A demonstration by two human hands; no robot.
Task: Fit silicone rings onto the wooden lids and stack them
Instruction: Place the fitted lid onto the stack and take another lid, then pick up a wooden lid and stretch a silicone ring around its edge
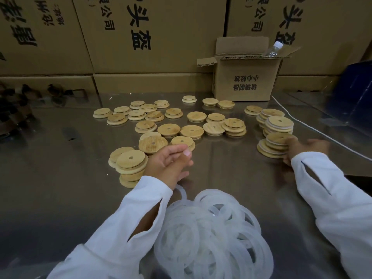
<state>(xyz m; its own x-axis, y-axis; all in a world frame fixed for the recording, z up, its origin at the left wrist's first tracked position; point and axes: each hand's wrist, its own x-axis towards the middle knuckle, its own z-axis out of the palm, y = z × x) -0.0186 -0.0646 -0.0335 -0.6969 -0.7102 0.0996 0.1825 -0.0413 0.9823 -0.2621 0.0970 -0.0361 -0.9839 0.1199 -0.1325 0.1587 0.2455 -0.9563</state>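
Nearby, left hand loosely curled, empty, beside lids, right hand grasping ringed stack

Pale tan wooden lids (grain-streaked), milky white silicone rings, white sleeves.

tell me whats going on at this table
A person in white sleeves is working at a steel table. Their right hand, blurred, is at the stacks of ringed lids on the right. The left hand hovers with curled fingers beside a pile of bare lids. What either hand grips is unclear. Loose wooden lids cover mid-table, and a heap of silicone rings lies nearest the person.
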